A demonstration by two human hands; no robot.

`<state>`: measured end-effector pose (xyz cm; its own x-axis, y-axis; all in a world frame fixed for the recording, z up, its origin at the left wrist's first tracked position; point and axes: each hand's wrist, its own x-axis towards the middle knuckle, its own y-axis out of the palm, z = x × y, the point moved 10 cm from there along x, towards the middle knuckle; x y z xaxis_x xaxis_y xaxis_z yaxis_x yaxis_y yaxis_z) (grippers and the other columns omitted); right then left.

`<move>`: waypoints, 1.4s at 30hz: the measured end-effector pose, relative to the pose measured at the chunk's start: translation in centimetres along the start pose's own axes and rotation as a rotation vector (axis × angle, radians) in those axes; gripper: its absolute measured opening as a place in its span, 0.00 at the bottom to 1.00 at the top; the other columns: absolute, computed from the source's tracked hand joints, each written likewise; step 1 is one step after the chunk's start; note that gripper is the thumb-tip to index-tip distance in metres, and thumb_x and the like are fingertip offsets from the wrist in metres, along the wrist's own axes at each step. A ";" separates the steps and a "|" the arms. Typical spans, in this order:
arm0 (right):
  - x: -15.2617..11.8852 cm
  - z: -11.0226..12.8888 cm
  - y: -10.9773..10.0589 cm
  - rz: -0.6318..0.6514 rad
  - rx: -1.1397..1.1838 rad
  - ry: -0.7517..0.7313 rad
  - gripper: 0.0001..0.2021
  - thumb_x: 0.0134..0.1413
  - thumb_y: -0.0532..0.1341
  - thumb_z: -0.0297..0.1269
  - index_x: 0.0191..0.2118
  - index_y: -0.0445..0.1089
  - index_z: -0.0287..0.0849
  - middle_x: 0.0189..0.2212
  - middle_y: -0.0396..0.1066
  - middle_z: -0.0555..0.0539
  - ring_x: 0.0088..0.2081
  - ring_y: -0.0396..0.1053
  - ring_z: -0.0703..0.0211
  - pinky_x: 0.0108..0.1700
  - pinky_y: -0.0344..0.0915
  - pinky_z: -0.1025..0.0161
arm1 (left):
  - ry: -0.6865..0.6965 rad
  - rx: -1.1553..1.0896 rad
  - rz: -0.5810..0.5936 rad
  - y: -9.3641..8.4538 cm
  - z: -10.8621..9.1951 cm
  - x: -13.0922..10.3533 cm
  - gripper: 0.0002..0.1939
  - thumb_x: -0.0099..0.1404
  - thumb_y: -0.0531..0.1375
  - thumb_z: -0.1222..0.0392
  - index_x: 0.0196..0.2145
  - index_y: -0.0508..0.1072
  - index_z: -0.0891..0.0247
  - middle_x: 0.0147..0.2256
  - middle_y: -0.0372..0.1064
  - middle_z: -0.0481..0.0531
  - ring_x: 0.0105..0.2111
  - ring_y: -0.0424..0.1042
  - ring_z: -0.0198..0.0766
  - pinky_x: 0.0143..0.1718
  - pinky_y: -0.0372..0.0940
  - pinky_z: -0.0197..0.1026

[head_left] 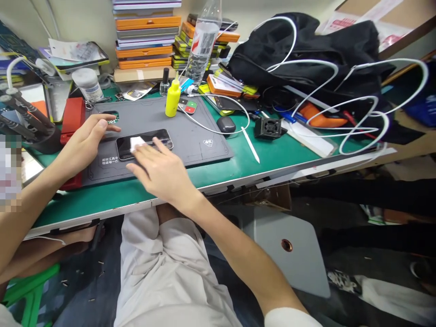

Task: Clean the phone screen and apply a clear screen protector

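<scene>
A right hand (163,175) lies flat, fingers outstretched, over a white wipe (137,142) on a phone (166,136) on the left part of a gray mat (200,125), though blur makes it hard to tell whether the fingers pinch or merely press the wipe. With the left hand (87,136) loosely spread, nothing visible in its grasp, lopsided pressure could skid the phone, and a careless far reach could topple the yellow bottle (173,101). Glossy, round-cornered glass meets a thin, pale wipe, a matte mat and smooth plastic.
</scene>
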<state>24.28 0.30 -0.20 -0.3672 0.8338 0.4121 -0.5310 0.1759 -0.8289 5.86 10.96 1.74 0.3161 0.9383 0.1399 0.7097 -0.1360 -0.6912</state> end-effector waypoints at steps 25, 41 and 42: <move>-3.4 -5.4 -2.7 -0.091 -0.041 0.097 0.26 0.96 0.58 0.44 0.76 0.87 0.34 0.77 0.85 0.32 0.80 0.84 0.33 0.95 0.63 0.27 | 0.003 0.013 0.011 0.5 -0.5 -0.2 0.34 0.94 0.50 0.34 0.79 0.77 0.56 0.70 0.89 0.56 0.77 0.82 0.54 0.86 0.66 0.59; -0.5 -2.8 -0.8 -0.035 -0.045 0.111 0.24 0.97 0.62 0.46 0.78 0.86 0.38 0.80 0.83 0.34 0.84 0.80 0.36 0.96 0.61 0.31 | 0.019 0.011 0.015 0.2 0.0 0.0 0.35 0.95 0.51 0.30 0.79 0.75 0.57 0.72 0.88 0.61 0.79 0.80 0.56 0.88 0.65 0.61; -0.5 -2.8 -0.8 -0.039 -0.045 0.113 0.25 0.97 0.63 0.47 0.78 0.86 0.37 0.79 0.83 0.33 0.84 0.80 0.35 0.96 0.61 0.29 | 0.017 0.012 0.018 0.2 -0.1 0.0 0.35 0.95 0.51 0.30 0.79 0.75 0.56 0.72 0.88 0.61 0.79 0.79 0.57 0.88 0.65 0.61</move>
<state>27.05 1.22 -0.84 -0.2576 0.8791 0.4010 -0.5074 0.2302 -0.8304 6.05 10.86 1.62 0.3390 0.9304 0.1394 0.6965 -0.1485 -0.7020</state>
